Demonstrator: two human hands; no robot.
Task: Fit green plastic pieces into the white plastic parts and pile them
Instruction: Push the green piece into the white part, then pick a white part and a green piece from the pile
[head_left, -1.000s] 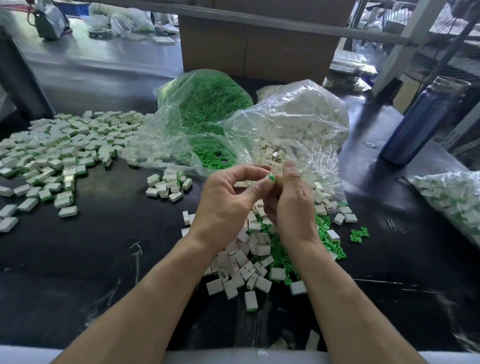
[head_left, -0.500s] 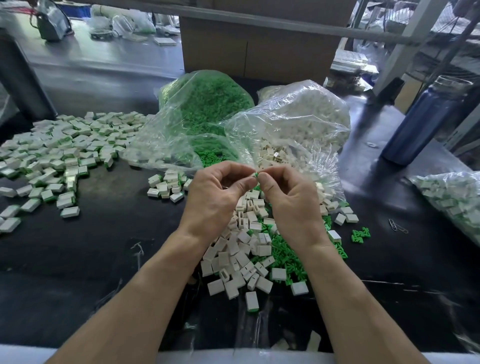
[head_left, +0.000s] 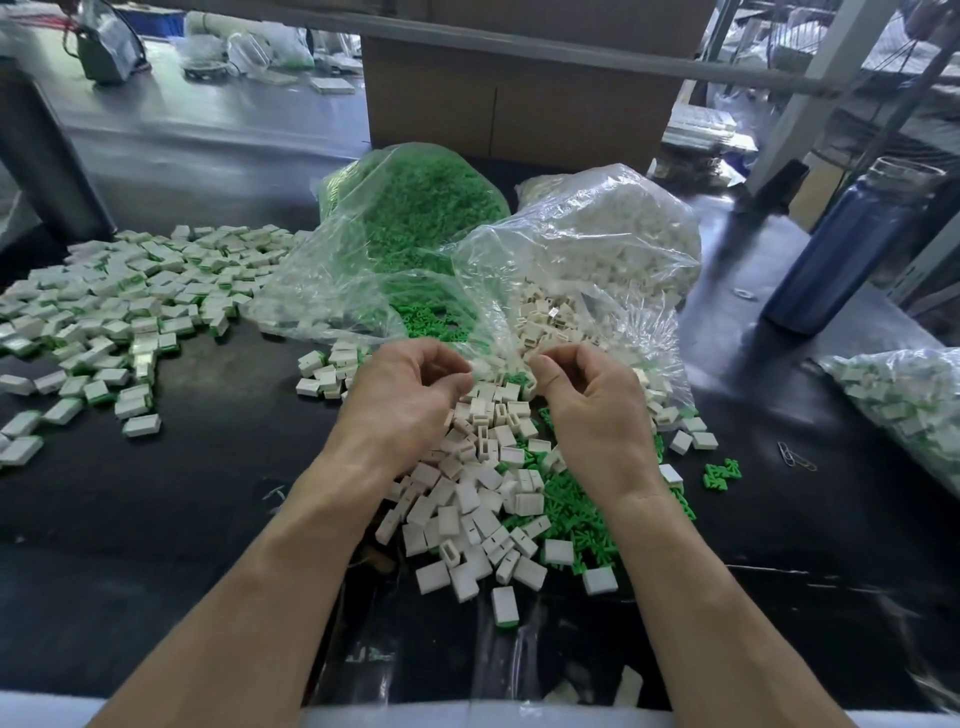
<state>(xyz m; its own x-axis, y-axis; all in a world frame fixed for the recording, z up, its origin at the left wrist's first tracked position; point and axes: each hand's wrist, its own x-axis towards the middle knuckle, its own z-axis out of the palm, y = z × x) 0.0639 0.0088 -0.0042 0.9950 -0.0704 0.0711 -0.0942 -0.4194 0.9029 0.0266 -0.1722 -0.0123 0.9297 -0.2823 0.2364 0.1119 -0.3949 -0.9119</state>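
Note:
Both hands hover just above a loose heap of white plastic parts (head_left: 483, 499) mixed with green plastic pieces (head_left: 571, 519) on the black table. My left hand (head_left: 410, 400) has curled fingers, and its thumb and index finger pinch a small white part (head_left: 479, 367). A short gap to the right, my right hand (head_left: 587, 410) is also curled, thumb against the index finger; nothing shows between them. A wide spread of fitted white-and-green parts (head_left: 130, 306) covers the table at the left. A smaller group of them (head_left: 327, 369) lies beside my left hand.
An open clear bag of green pieces (head_left: 415, 218) and an open bag of white parts (head_left: 597, 249) stand right behind the hands. A blue bottle (head_left: 841, 249) is at the right, with another filled bag (head_left: 904, 400) at the right edge. A cardboard box (head_left: 519, 104) stands behind.
The hands were pressed together around a green piece and a white part. They have since come down toward the heap and drawn apart.

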